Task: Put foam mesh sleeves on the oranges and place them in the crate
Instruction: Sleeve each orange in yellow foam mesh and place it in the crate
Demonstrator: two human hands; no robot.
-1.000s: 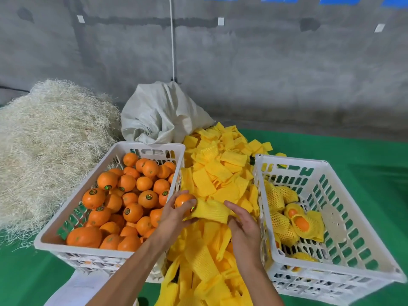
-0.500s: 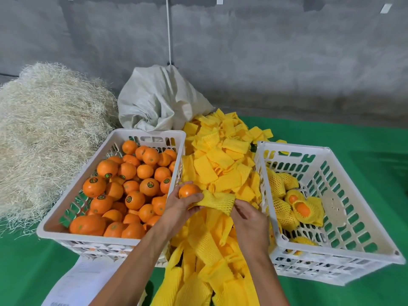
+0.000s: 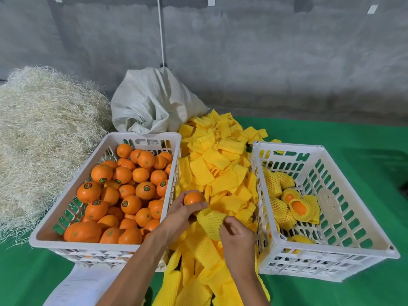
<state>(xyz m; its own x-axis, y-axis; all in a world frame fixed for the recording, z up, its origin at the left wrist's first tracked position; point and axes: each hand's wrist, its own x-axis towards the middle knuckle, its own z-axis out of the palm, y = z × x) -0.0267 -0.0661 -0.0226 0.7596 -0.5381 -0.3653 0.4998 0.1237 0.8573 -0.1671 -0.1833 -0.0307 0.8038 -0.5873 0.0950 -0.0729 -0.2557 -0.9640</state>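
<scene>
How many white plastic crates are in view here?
2. One crate sits left of the yellow sleeve pile, full of bare oranges; the other crate sits right of it, holding a few sleeved ones.

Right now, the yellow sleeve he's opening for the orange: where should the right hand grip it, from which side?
Grip the foam mesh sleeve at its open rim nearest the right hand, coming in from the right and below. The tube's mouth faces up-left towards the orange held in the left hand, so pinching the near lip probably stretches it open without blocking the orange's way in.
</scene>
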